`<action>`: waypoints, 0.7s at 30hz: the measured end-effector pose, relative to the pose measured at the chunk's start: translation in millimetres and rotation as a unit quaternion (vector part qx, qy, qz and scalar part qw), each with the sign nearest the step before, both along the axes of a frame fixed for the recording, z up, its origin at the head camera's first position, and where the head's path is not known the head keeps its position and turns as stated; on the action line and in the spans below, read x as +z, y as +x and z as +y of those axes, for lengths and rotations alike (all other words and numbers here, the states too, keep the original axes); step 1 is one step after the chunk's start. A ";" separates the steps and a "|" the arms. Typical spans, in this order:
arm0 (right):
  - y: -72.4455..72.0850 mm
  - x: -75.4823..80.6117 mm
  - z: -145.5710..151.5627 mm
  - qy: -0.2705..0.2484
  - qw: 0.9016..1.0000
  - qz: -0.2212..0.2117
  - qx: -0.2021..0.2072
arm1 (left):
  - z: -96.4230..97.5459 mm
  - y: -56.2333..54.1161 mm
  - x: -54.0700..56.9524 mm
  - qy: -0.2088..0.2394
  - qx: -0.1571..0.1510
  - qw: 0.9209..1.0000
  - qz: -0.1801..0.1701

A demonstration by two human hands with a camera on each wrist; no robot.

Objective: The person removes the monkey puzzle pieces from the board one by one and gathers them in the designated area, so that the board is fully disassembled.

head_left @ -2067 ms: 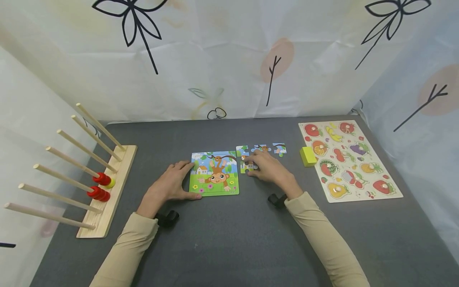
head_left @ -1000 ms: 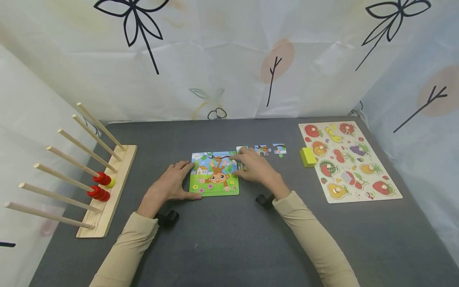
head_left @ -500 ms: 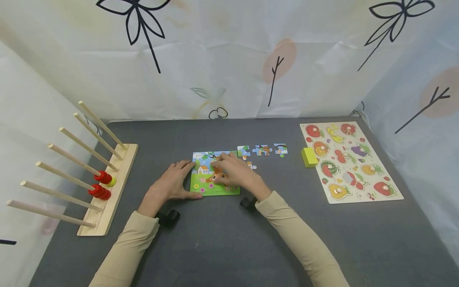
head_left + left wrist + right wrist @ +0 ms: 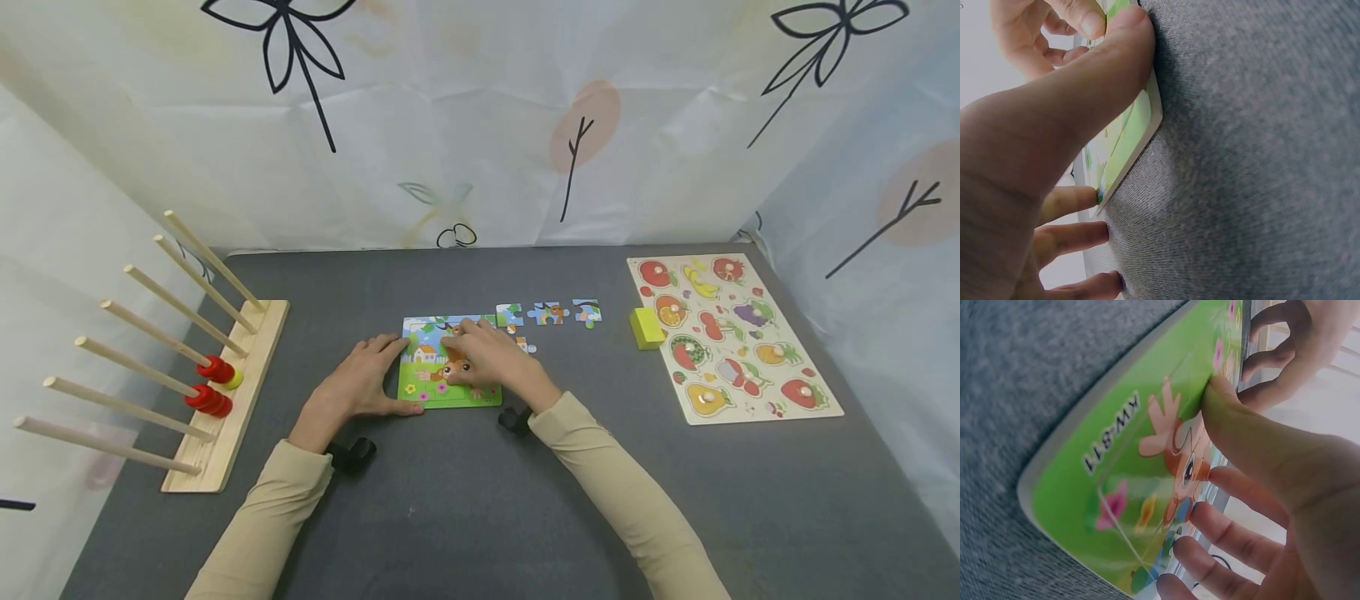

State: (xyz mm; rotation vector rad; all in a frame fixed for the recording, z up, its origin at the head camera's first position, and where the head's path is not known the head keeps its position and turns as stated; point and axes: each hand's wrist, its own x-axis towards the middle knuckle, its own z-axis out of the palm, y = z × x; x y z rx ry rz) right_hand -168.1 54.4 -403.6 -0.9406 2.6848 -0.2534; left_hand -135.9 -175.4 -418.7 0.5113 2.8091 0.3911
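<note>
A monkey puzzle (image 4: 480,401) is worked by 2 hands on a grey table (image 4: 450,517), its board lying flat between them. The left side is braced by the left hand (image 4: 362,380), its fingers loosely spread at the edge and its thumb laid along the near side, with nothing gripped. The monkey is partly covered by the right hand (image 4: 495,360), whose thumb and fingertips are set apart on the picture; no lifted piece is seen between them. Beside the far right corner, 3 loose pieces (image 4: 549,313) are lined up, and a 4th piece (image 4: 522,342) is half hidden by the right hand.

The step in hand is judged to be the working of 1 piece at the monkey. The board is best pinned by light pressure from the left hand, so that it is not slid or tipped. A piece is best pinched by 2 opposite edges and moved straight up or down, since knobs could be snagged and neighbours raised by twisting. The 4th piece should be cleared by the right hand, as it could be swept aside.
</note>
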 end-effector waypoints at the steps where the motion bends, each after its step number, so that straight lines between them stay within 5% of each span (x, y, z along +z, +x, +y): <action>1: -0.1 -0.1 -0.2 -0.001 1.000 -0.004 -0.003 | 0.0 0.1 0.0 0.000 0.000 1.000 0.000; 21: -0.8 6.5 -4.4 -0.012 0.999 -0.037 -0.017 | -1.4 0.6 -0.2 -0.001 -0.006 1.000 0.005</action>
